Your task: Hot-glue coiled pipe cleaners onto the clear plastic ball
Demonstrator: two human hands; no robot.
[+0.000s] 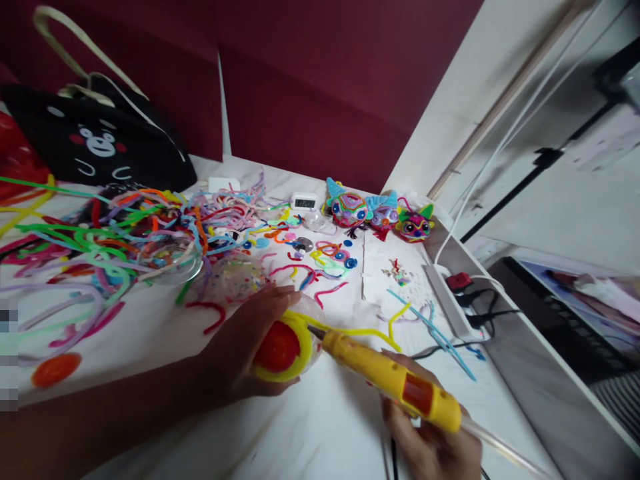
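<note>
My left hand [250, 340] is wrapped round a clear rounded piece, seemingly plastic, with a red-orange disc [279, 347] on its near face. A yellow pipe cleaner [299, 363] rings the disc, and its loose end trails to the right over the table. In my right hand [425, 433] is a yellow hot glue gun [385, 373], with a clear glue stick [500, 447] sticking out of its back. The gun's dark nozzle meets the pipe cleaner at the disc's upper right, touching or very close. My left palm and the far side of the piece are hidden.
A heap of coloured pipe cleaners [115, 247] covers the table's left. Several decorated animal heads [347, 208] stand at the back, near a small digital clock [304, 201]. A power strip [455, 303] with cables lies right. A black bag [100, 140] stands back left.
</note>
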